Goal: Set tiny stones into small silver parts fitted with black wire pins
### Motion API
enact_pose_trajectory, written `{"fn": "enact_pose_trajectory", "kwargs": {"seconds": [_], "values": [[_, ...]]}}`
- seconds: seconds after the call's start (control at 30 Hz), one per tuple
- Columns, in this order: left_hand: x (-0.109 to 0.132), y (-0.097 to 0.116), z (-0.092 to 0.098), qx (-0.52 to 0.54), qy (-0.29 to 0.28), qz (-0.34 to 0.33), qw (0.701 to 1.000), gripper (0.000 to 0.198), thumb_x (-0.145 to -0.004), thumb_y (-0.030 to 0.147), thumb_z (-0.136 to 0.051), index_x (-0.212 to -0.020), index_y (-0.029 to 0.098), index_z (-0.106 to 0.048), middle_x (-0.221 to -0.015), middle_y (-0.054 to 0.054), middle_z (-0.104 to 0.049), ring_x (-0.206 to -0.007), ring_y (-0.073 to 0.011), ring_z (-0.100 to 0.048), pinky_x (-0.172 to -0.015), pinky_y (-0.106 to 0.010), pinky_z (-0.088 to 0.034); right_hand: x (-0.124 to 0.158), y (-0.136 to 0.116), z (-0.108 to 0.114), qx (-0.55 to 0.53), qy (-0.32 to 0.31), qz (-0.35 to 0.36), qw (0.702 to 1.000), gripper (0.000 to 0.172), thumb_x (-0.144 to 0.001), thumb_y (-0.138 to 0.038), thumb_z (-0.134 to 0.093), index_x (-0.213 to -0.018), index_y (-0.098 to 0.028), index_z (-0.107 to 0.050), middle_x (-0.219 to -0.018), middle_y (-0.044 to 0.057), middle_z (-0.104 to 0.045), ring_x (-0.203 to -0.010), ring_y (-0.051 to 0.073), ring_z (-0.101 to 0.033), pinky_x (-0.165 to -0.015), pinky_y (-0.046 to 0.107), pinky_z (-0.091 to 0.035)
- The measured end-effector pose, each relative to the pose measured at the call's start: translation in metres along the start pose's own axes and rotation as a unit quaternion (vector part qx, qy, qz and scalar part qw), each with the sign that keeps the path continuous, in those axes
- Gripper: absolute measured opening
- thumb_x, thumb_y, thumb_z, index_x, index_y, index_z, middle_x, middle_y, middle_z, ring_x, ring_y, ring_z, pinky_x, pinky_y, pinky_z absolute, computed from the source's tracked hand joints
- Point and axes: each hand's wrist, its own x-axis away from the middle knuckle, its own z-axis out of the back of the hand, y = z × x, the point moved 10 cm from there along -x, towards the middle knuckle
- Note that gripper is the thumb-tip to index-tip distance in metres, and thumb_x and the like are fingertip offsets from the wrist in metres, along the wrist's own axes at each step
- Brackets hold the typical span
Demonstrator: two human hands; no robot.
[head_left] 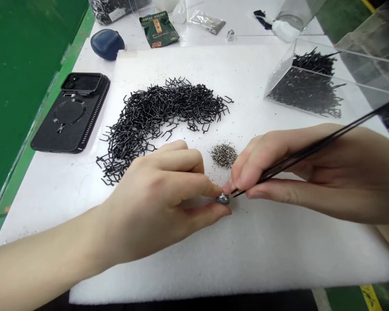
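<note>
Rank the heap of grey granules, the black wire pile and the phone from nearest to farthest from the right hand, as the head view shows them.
From the right hand:
1. Heap of grey granules: just left of the hand, on the white foam.
2. Black wire pile: farther left, mid-sheet.
3. Phone in a black case: far left, beyond the pile.
</note>
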Motion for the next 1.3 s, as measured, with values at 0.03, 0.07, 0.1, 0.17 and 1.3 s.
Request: {"fn": "enact_pose_trajectory", "kwargs": {"seconds": [0.03, 0.07, 0.1, 0.17, 1.3], "values": [[-0.0004, 0.0007, 0.0003, 0.001, 0.002, -0.001, 1.000, 0.012, -0.109, 0.016, -0.090, -0.097, 0.016, -0.093, -0.086, -0.001, -0.072, -0.081, -0.0155, -0.065, -0.067, -0.027, -0.052, 0.0003, 0.0001, 0.0000, 0.005, 0.001, 0.002, 1.000, 0.012, -0.105, -0.021, -0.090, -0.105, -0.033, -0.089, -0.105, -0.003, -0.092, -0.094, 0.018, -0.090, -0.086, 0.025, -0.076], [-0.0005, 0.0010, 0.0004, 0.000, 0.002, 0.000, 1.000, 0.015, -0.109, 0.017, -0.090, -0.094, 0.016, -0.092, -0.086, -0.001, -0.072, -0.081, -0.0156, -0.064, -0.068, -0.028, -0.052, 0.0007, 0.0000, -0.0001, 0.009, 0.001, 0.005, 1.000, 0.013, -0.105, -0.021, -0.091, -0.106, -0.034, -0.089, -0.105, -0.003, -0.092, -0.094, 0.018, -0.090, -0.086, 0.024, -0.076], [-0.0005, 0.0008, 0.0000, -0.002, -0.002, 0.003, 1.000, 0.018, -0.110, 0.018, -0.090, -0.092, 0.016, -0.091, -0.086, -0.001, -0.071, -0.081, -0.0156, -0.064, -0.068, -0.028, -0.052, 0.0012, 0.0000, -0.0002, 0.013, 0.001, 0.007, 1.000, 0.013, -0.105, -0.021, -0.091, -0.106, -0.034, -0.090, -0.105, -0.004, -0.092, -0.093, 0.017, -0.089, -0.086, 0.024, -0.076], [0.0001, 0.0009, -0.0005, -0.006, -0.006, 0.006, 1.000, 0.023, -0.111, 0.019, -0.088, -0.089, 0.016, -0.089, -0.086, -0.001, -0.071, -0.082, -0.0155, -0.064, -0.069, -0.028, -0.052, 0.0024, 0.0002, -0.0002, 0.018, 0.001, 0.009, 1.000, 0.012, -0.105, -0.022, -0.092, -0.106, -0.034, -0.090, -0.106, -0.004, -0.093, -0.093, 0.017, -0.089, -0.086, 0.024, -0.075], [0.0000, 0.0008, -0.0027, 0.000, -0.012, -0.001, 1.000, 0.020, -0.113, 0.017, -0.084, -0.094, 0.016, -0.091, -0.085, 0.000, -0.069, -0.083, -0.0153, -0.063, -0.068, -0.028, -0.051, 0.0026, 0.0077, 0.0004, -0.027, -0.002, -0.018, 0.999, 0.010, -0.102, -0.025, -0.096, -0.103, -0.033, -0.092, -0.103, -0.002, -0.095, -0.093, 0.020, -0.092, -0.083, 0.025, -0.076]]}}
